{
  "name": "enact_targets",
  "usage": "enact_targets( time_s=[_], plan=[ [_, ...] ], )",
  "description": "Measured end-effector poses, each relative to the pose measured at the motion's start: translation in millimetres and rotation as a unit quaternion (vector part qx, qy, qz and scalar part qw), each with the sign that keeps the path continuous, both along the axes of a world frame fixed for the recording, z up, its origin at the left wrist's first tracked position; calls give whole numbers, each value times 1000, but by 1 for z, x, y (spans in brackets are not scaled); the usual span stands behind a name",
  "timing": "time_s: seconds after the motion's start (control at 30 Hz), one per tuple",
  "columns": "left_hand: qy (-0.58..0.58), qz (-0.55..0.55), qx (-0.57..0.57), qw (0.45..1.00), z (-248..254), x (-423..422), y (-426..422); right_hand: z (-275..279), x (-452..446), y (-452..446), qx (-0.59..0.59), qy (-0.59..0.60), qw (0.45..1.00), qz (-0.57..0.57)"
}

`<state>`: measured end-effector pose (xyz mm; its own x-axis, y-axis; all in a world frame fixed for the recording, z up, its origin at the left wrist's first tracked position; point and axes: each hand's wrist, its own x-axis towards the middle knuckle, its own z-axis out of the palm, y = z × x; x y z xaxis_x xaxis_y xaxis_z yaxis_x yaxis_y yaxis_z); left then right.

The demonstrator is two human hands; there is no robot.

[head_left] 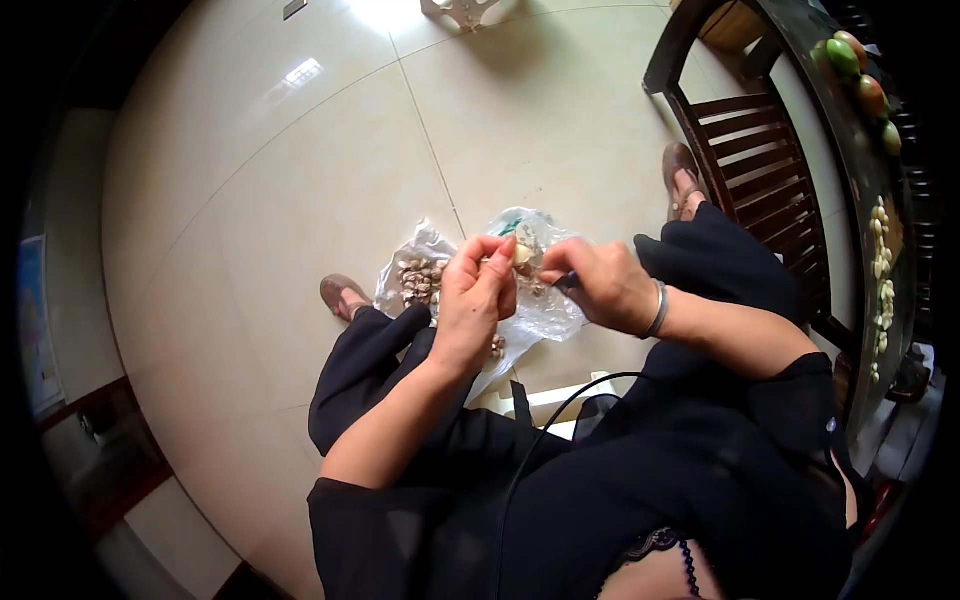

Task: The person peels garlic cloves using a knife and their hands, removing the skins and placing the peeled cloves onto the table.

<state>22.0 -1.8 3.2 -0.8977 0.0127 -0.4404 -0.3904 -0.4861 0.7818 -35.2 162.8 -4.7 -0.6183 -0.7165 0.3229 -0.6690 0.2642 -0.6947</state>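
My left hand [478, 297] is closed, pinching a pale garlic clove [522, 254] between thumb and fingertips. Close beside it, my right hand [606, 284] has its fingers drawn together; a small dark thing shows at them, too unclear to name. Below the hands, a crumpled white plastic bag [428, 240] on the floor carries a heap of brownish, unpeeled garlic cloves [420, 281]. A clear plastic bag [560, 318] with bits of peel lies under my fingers, partly hidden by them.
At the right stands a dark wooden chair [757, 150] with a slatted back. Beyond it, a dark table [862, 215] bears several green-red fruits [870, 96] and a row of pale peeled cloves [882, 285]. A white stool [463, 12] stands at the far edge of the tiled floor.
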Motion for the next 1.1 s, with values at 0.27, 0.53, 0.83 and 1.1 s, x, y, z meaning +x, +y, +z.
enact_targets(
  time_s=[0.27,0.53,0.83,1.1],
  plan=[
    [-23,16,24,999,0,1,-1,4,-2,-4,-43,-83,996,-13],
    [-29,-16,30,999,2,1,1,6,-5,-4,-42,-65,997,-11],
    [-59,-36,92,993,3,0,-2,6,-9,-3,-55,-19,998,8],
    [-58,-13,131,990,-4,1,-5,5,-6,-3,-14,-10,1000,20]
  ],
)
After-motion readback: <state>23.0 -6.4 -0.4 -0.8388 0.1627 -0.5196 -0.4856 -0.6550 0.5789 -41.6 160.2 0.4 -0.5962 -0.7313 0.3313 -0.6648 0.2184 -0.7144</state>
